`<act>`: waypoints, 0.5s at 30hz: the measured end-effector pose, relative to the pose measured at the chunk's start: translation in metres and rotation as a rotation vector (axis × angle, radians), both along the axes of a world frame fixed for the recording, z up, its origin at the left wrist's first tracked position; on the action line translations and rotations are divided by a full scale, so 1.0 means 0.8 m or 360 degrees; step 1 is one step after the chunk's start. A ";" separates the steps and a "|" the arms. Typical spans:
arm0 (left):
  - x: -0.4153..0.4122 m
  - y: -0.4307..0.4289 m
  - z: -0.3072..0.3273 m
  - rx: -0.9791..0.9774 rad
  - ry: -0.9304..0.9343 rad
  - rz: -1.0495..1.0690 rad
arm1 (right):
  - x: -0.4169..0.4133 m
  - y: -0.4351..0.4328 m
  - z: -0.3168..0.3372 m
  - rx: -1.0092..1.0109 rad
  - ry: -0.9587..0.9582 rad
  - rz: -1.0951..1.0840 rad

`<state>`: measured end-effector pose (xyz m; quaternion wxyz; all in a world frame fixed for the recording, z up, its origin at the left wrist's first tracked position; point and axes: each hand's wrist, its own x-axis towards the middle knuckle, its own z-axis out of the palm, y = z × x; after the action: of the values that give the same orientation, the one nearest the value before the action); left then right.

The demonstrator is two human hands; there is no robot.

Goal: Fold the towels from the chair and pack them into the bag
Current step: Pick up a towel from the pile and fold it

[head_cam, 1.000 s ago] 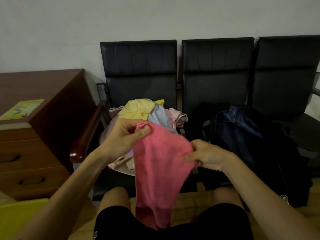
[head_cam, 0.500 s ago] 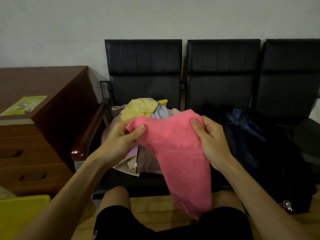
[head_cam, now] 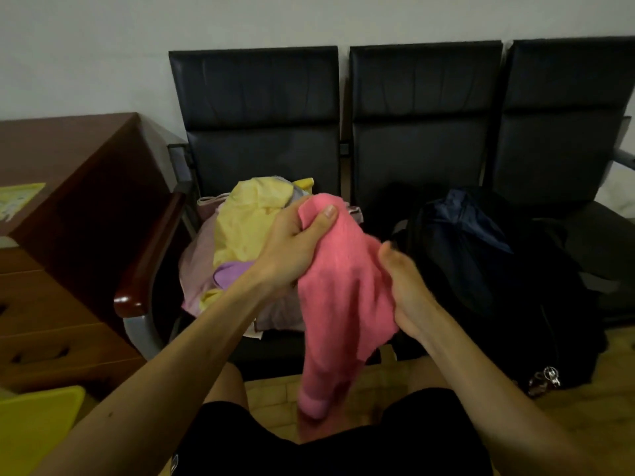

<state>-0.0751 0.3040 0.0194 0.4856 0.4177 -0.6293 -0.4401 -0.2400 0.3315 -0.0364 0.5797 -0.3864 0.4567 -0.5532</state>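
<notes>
Pink towel (head_cam: 343, 297); yellow, lilac pile (head_cam: 240, 235); black bag (head_cam: 498, 269).

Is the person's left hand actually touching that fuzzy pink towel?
Touching. The head view shows the left hand gripping the top of the fuzzy pink towel, thumb pressed onto the cloth.

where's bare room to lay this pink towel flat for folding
Best free patch: the wooden desk top, between the yellow sheet and the wall. The right chair seat, beyond the bag, also looks bare. Crowded: the left seat holds the towel pile, and the bag fills the middle seat.
</notes>
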 end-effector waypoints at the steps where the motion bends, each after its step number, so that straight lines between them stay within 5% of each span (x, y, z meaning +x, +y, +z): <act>1: -0.005 -0.005 -0.001 0.0102 0.0079 -0.0004 | -0.001 0.003 -0.016 0.0038 0.0044 0.0116; 8: 0.017 -0.038 -0.010 0.0433 0.0404 0.0230 | 0.009 0.020 -0.087 0.0336 0.0144 0.0483; 15: 0.078 -0.088 -0.052 0.0907 0.0552 0.0561 | 0.012 0.005 -0.045 0.0374 0.0122 0.0414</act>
<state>-0.0128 0.2335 -0.0219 0.5174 0.5572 -0.3087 -0.5714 -0.2302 0.3357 -0.0723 0.6697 -0.3927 0.4862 -0.4011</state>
